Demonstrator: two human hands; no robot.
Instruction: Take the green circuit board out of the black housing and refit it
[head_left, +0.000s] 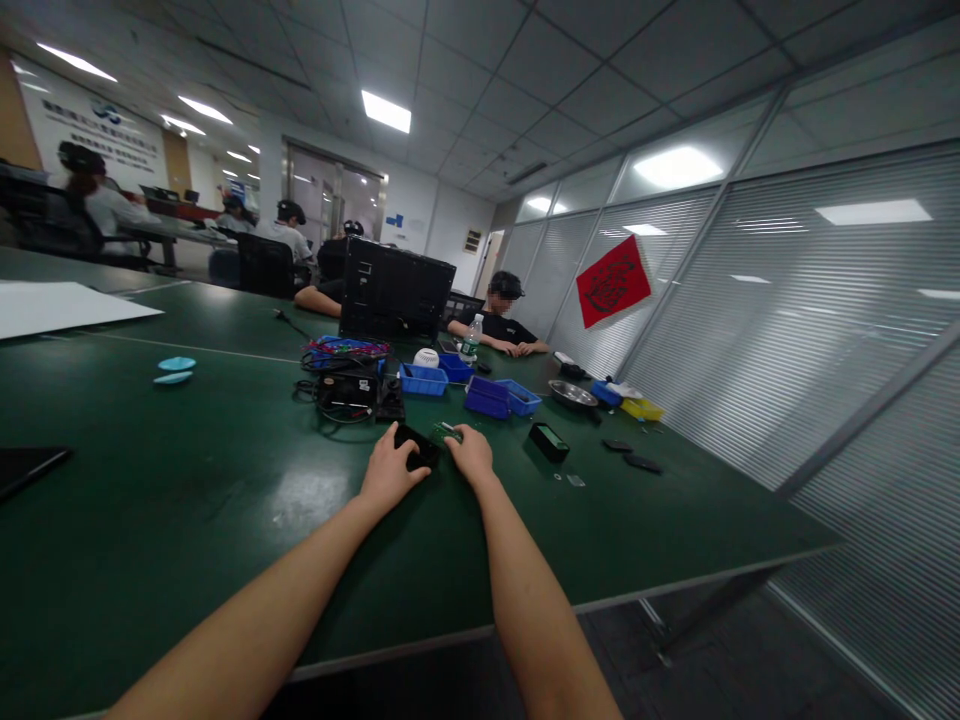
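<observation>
My left hand (392, 467) is closed around a small black plastic case (418, 446) on the green table, thumb on the near side and fingers over the far side. Just to the right, my right hand (470, 452) pinches a small green circuit board (444, 430) by its edge, close beside the case. Whether board and case touch, I cannot tell. Another black case with a green face (550, 441) lies to the right of my right hand. Near it are a small ring (557, 477) and a clear flat piece (575, 481).
Behind my hands are a black power supply (346, 393) with cables, blue bins (424, 379), a white ball (426, 357), a water bottle (471, 338) and a monitor (397, 290). A metal bowl (573, 394) and flat black pieces (643, 464) lie right. A person (504, 322) sits opposite.
</observation>
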